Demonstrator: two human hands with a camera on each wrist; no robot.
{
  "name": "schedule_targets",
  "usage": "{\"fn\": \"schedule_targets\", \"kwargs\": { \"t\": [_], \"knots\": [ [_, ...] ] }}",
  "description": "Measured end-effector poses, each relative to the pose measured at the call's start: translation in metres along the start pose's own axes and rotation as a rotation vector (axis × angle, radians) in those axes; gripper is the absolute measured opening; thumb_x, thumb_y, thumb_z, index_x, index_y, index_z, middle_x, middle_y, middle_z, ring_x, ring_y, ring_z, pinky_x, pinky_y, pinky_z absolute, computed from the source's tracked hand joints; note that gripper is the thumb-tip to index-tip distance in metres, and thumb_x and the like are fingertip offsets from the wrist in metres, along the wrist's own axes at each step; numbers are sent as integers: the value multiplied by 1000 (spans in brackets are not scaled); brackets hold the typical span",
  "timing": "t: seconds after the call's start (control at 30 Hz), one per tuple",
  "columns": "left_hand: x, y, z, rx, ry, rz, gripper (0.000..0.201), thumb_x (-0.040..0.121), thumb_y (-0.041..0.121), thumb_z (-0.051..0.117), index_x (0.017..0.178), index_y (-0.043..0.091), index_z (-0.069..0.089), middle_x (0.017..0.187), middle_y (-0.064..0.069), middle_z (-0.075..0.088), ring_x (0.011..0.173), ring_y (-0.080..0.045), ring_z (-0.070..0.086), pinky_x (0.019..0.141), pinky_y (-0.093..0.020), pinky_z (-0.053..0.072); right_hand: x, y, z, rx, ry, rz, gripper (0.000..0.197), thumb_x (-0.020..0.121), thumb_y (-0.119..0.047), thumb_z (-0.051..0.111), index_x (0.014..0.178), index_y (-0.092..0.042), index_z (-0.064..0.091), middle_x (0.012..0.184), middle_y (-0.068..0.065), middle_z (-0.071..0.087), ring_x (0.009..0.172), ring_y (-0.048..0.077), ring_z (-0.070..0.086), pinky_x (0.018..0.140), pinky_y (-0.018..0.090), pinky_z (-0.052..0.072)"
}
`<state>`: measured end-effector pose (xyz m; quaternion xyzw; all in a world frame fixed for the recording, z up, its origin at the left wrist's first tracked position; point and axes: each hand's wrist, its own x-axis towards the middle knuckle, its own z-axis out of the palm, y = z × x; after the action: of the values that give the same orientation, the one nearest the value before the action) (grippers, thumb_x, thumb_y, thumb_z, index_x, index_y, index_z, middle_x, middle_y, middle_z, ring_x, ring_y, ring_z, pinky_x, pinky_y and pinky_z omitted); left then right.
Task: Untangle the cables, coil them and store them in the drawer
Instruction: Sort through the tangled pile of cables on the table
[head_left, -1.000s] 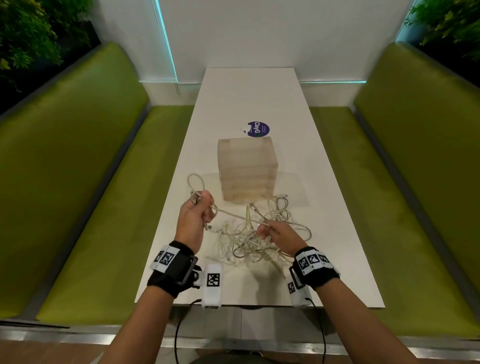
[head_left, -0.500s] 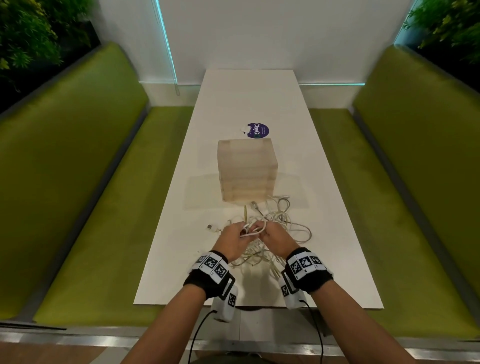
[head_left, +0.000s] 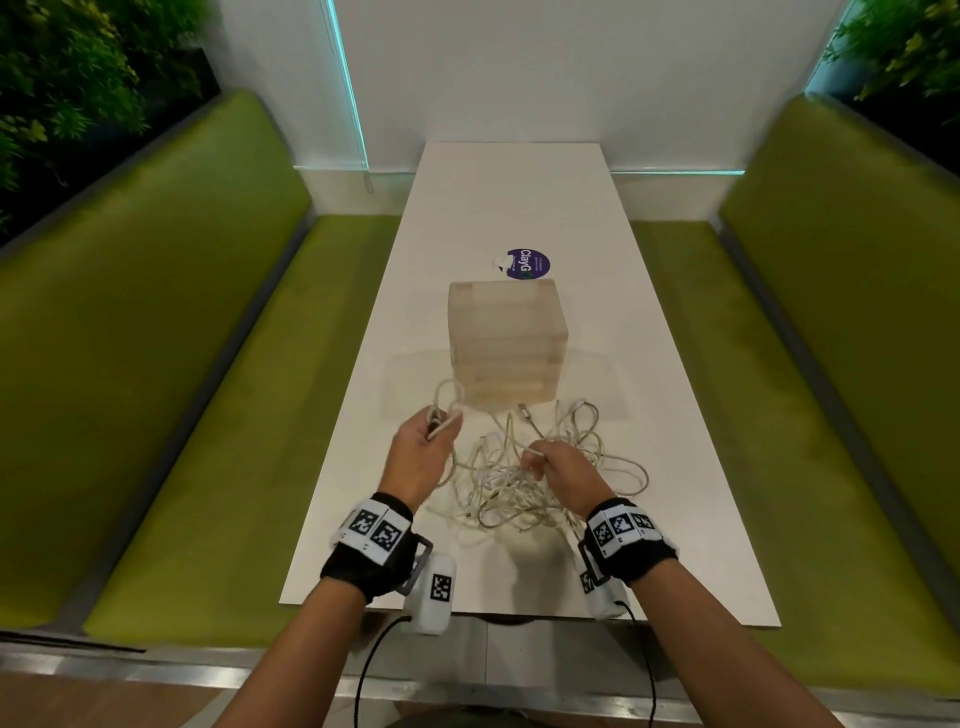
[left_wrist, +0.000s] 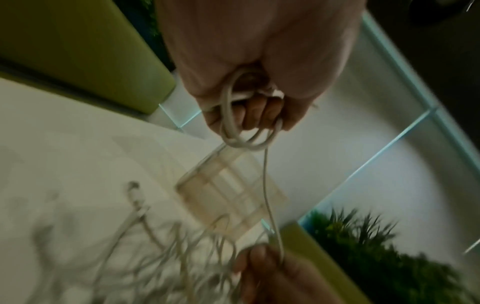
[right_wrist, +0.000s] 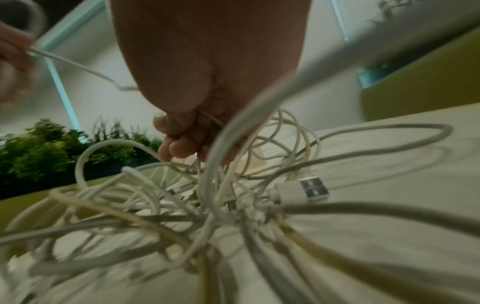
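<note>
A tangle of white and cream cables (head_left: 524, 488) lies on the white table (head_left: 675, 519) in front of a small translucent drawer box (head_left: 504, 343). My left hand (head_left: 423, 449) is raised to the left of the pile and grips loops of one white cable (left_wrist: 233, 123) in its curled fingers. That cable runs across to my right hand (head_left: 558, 470), which pinches it (right_wrist: 207, 117) just above the tangle (right_wrist: 233, 195). A USB plug (right_wrist: 309, 188) shows among the strands. The box's drawers look closed.
A round purple sticker (head_left: 527, 263) sits on the table behind the box. Green bench seats (head_left: 208, 415) run along both sides of the table. A white wall (head_left: 519, 67) closes the far end, with plants (head_left: 62, 78) in the upper corners.
Half a second ago both hands met over the pile. My left hand has since pulled away to the left and up with the cable loops, while the right hand stays at the tangle.
</note>
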<state>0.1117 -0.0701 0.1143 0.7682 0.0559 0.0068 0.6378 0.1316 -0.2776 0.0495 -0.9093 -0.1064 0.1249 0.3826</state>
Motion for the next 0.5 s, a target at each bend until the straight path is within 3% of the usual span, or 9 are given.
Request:
{"fn": "schedule_targets", "kwargs": {
  "t": [0.13, 0.23, 0.37, 0.43, 0.5],
  "knots": [
    [3, -23, 28, 362, -191, -23, 37, 87, 44, 61, 68, 17, 46, 59, 8, 44, 54, -11, 39, 51, -25, 30, -10, -15, 0, -47, -24, -69, 38, 74, -16, 33, 91, -8, 66, 74, -9, 50, 73, 12, 48, 64, 23, 34],
    [3, -32, 49, 457, -265, -39, 44, 85, 53, 59, 80, 9, 56, 67, 4, 54, 60, -14, 48, 51, -24, 32, -15, -23, 2, -85, -4, -98, 25, 88, -1, 41, 90, -8, 65, 79, -8, 50, 77, 14, 45, 71, 25, 33],
    [6, -32, 62, 327, -216, -70, 39, 88, 44, 60, 74, 9, 54, 64, -1, 56, 58, -16, 48, 54, -27, 37, -19, -24, 4, -103, 31, -116, 24, 94, 1, 40, 99, 4, 64, 70, -17, 40, 67, 3, 39, 60, 16, 28],
    [3, -28, 64, 266, -181, -43, 29, 90, 33, 60, 75, 9, 56, 67, -6, 62, 61, -18, 55, 60, -26, 43, -18, -24, 6, -130, -2, -110, 22, 94, -2, 42, 98, 0, 64, 74, -7, 50, 69, 7, 41, 63, 20, 30],
    [-2, -18, 63, 246, -124, 15, 26, 92, 25, 57, 70, 12, 51, 63, -1, 57, 56, -12, 49, 54, -16, 38, -15, -20, 6, -141, -32, -64, 23, 94, -12, 43, 92, -6, 65, 79, 1, 57, 72, 15, 48, 67, 28, 37]
  ]
}}
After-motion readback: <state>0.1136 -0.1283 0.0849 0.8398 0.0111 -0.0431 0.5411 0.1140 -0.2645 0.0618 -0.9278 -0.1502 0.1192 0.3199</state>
